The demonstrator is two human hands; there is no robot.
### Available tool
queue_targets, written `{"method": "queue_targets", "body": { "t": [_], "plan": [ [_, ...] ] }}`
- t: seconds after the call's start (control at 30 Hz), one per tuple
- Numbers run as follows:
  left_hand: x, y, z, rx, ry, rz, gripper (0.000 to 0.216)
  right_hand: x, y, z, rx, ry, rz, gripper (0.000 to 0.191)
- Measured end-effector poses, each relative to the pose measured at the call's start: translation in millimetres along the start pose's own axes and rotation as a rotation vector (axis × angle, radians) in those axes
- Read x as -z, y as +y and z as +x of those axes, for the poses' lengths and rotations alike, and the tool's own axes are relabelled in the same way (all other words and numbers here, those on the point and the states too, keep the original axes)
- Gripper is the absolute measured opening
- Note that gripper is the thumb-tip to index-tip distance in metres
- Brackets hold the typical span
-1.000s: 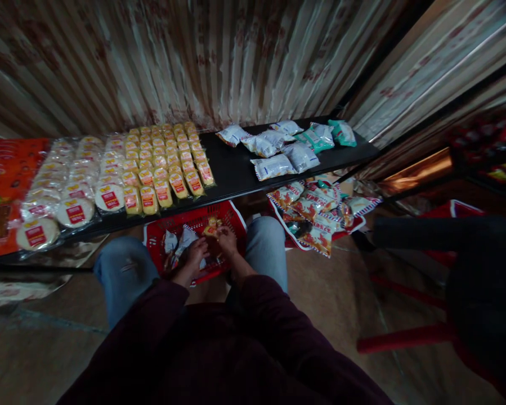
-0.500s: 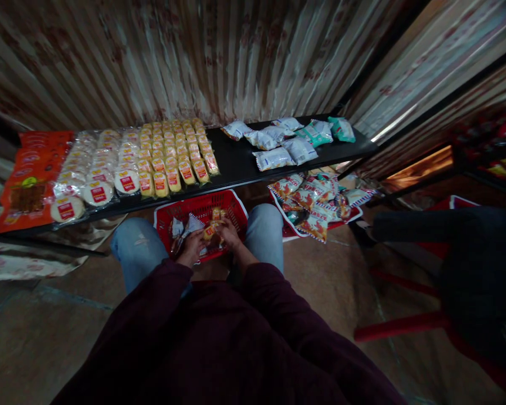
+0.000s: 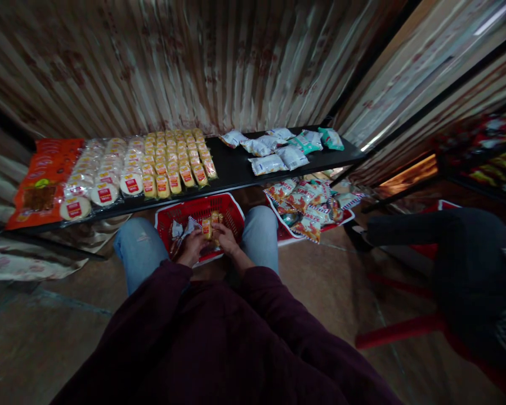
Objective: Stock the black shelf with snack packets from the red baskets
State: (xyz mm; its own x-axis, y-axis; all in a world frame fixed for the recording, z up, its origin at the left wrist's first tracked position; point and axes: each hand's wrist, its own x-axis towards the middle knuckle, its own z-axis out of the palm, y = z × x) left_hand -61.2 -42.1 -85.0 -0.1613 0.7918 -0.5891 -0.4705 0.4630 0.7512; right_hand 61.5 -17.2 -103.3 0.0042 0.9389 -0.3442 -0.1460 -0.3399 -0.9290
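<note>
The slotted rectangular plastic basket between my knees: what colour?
The basket is red, best seen in the head view.

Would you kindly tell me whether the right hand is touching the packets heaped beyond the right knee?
Apart: in the head view, the right knee shows plainly between the right hand and the heaped packets.

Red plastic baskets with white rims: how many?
3: one basket between the person's knees, a second beside the right knee, a third partly behind a co-worker's leg; others may hide.
</note>
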Motion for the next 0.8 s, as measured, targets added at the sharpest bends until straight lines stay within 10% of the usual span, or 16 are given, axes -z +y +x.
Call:
{"method": "queue_targets", "body": {
  "t": [0.8],
  "plan": [
    [-2,2,-4,0.162,-0.045,-0.067,0.017,-2,-10,-11,0.024,0.032,-0.014,0.025]
  ]
}}
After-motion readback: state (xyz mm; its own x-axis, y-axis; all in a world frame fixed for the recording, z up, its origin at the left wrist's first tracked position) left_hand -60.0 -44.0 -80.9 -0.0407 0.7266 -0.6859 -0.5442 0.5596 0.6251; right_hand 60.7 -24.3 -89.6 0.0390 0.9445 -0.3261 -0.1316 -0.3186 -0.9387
